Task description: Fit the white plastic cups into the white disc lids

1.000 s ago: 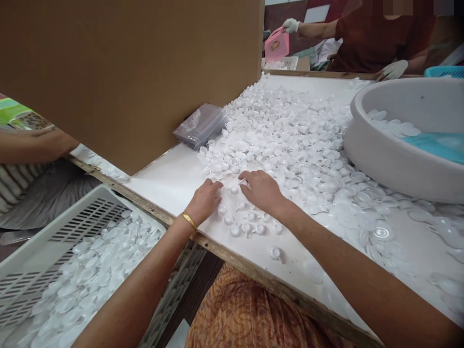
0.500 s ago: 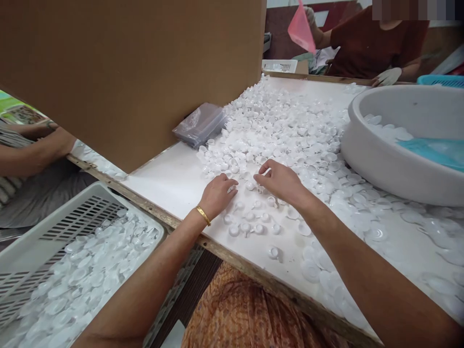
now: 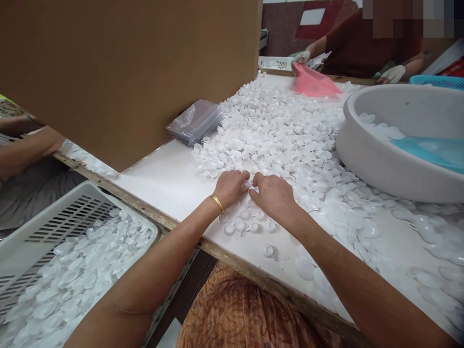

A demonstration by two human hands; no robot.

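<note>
Over the near side of the white table, my left hand (image 3: 232,187) and my right hand (image 3: 273,197) come together, almost touching at the fingertips. Both have curled, closed fingers. A small white plastic piece (image 3: 250,184) shows between the fingertips; its exact shape is partly hidden. Just below the hands lie several loose small white cup-like pieces (image 3: 254,227), and one more (image 3: 269,251) sits nearer the table edge. Beyond the hands spreads a large heap of similar white pieces (image 3: 275,125).
A tall cardboard panel (image 3: 137,72) stands at left, with a plastic-wrapped pack (image 3: 195,122) beside it. A large grey tub (image 3: 348,140) is at right. A slotted basket (image 3: 78,205) of white pieces stands lower left. Across the table, a gloved co-worker holds a pink scoop (image 3: 313,82).
My hands have moved together from being apart, the left rightward and the right slightly down. The co-worker's pink scoop has come down onto the far side of the heap.
</note>
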